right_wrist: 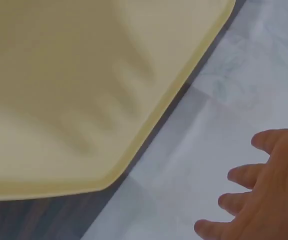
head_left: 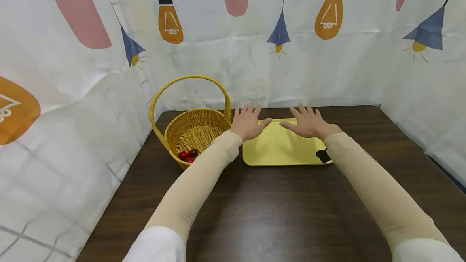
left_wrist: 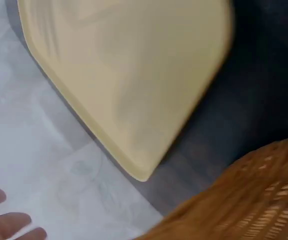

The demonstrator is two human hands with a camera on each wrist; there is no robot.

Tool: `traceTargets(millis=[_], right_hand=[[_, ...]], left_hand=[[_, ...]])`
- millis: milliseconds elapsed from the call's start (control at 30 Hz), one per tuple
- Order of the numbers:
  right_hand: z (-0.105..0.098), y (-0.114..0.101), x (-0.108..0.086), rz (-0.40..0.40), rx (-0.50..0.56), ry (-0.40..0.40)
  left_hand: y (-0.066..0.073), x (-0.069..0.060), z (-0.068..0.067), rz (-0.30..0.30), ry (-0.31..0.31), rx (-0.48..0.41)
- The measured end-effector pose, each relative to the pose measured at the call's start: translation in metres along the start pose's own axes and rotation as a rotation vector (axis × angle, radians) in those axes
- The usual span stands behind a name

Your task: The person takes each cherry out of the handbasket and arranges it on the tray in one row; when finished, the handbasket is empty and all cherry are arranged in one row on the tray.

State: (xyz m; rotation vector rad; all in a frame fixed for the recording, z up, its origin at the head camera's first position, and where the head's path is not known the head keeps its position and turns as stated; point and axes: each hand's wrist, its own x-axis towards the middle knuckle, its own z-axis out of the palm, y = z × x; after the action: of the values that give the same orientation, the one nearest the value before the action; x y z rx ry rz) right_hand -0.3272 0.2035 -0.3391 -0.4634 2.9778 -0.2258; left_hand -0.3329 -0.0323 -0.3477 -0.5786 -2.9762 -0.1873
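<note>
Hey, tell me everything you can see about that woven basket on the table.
The basket is golden yellow and looks like wicker: a round, open bowl with a tall arched handle raised over it. It stands upright on the dark, wood-look table, left of the yellow tray. A few glossy dark-red fruits, perhaps cherries, lie inside at its near left. The left sleeve hides part of its near right side; whether they touch can't be told.
</note>
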Motion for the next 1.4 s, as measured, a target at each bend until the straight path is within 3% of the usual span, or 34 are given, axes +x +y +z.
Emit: traceTargets(millis=[200, 333, 467, 567, 700, 933, 1033, 1133, 1200, 1233, 1300, 1400], right_hand=[[0.017, -0.010, -0.007, -0.060, 0.032, -0.013], [0.029, -0.020, -0.010, -0.109, 0.097, 0.015], [0.041, -0.039, -0.010, -0.182, 0.200, 0.080], [0.050, -0.055, -0.009, -0.223, 0.260, 0.159], [0.061, -0.073, -0.006, -0.253, 0.303, 0.269], [0.073, -0.098, 0.000, -0.310, 0.357, 0.354], [0.076, -0.106, 0.002, -0.330, 0.368, 0.375], [0.078, -0.114, 0.004, -0.344, 0.392, 0.386], [0.080, -0.119, 0.004, -0.352, 0.415, 0.385], [0.080, -0.122, 0.004, -0.355, 0.429, 0.386], [0.081, -0.127, 0.005, -0.365, 0.455, 0.392], [0.083, -0.136, 0.006, -0.384, 0.480, 0.424]], left_hand=[[-0.019, -0.029, 0.003, 0.027, 0.183, -0.120], [-0.036, -0.052, 0.005, 0.026, 0.260, -0.253], [-0.057, -0.074, 0.004, -0.023, 0.338, -0.369], [-0.071, -0.083, -0.002, -0.078, 0.437, -0.451], [-0.083, -0.088, -0.019, -0.091, 0.648, -0.541], [-0.109, -0.105, -0.053, -0.019, 1.179, -0.577], [-0.124, -0.114, -0.063, -0.039, 1.365, -0.585], [-0.140, -0.121, -0.064, -0.109, 1.483, -0.600], [-0.151, -0.125, -0.060, -0.160, 1.497, -0.634], [-0.156, -0.127, -0.058, -0.192, 1.474, -0.663], [-0.164, -0.131, -0.050, -0.263, 1.393, -0.729], [-0.171, -0.135, -0.037, -0.399, 1.207, -0.843]])
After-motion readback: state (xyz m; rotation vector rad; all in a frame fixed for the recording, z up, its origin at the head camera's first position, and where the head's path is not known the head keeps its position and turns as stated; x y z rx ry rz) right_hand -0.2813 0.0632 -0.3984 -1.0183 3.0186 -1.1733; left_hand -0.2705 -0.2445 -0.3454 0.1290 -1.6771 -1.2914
